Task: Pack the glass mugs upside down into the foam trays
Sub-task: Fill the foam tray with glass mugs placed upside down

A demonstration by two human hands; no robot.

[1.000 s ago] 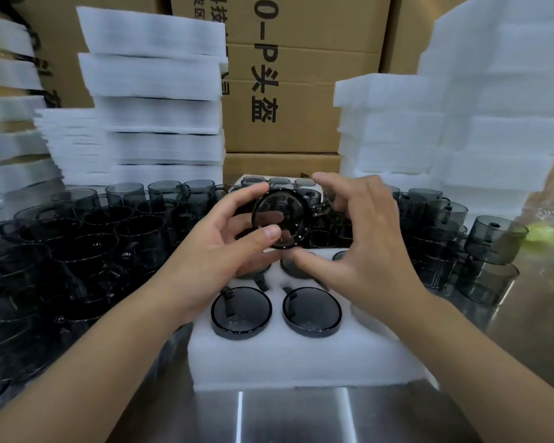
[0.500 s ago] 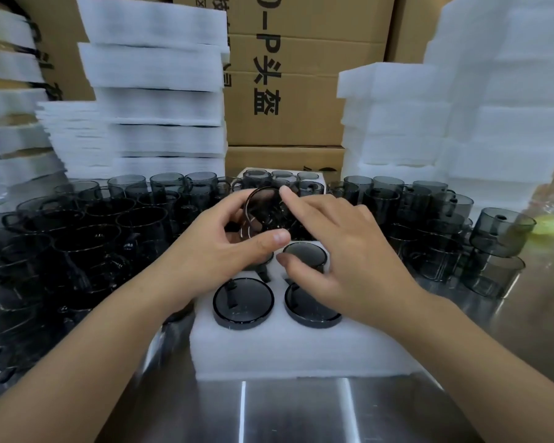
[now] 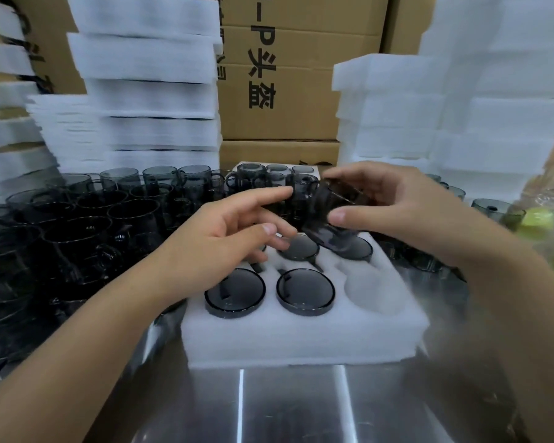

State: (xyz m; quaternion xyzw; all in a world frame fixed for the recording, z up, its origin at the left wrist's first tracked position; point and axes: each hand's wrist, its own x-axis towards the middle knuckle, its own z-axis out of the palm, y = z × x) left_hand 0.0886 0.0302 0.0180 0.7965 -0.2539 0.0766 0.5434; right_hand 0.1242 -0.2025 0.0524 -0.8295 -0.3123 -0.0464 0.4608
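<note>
A white foam tray (image 3: 301,340) lies on the steel table in front of me. Several smoky grey glass mugs sit upside down in its pockets, such as the front left mug (image 3: 234,292) and the one beside it (image 3: 305,290). The front right pocket (image 3: 370,290) holds nothing. My right hand (image 3: 406,212) grips a tilted grey mug (image 3: 328,222) above the tray's back right part. My left hand (image 3: 218,238) hovers over the tray's left side with fingers loosely spread, holding nothing.
Many upright grey mugs (image 3: 87,219) crowd the table to the left and behind the tray, with more mugs (image 3: 493,209) at the right. Stacks of white foam trays (image 3: 147,91) and cardboard boxes (image 3: 279,91) stand at the back. A yellow-green thing in a plastic bag (image 3: 544,219) lies far right.
The mug, held by both hands a second ago, has passed to my right hand and moved right, over the tray's back right. My left hand has let go and dropped lower.
</note>
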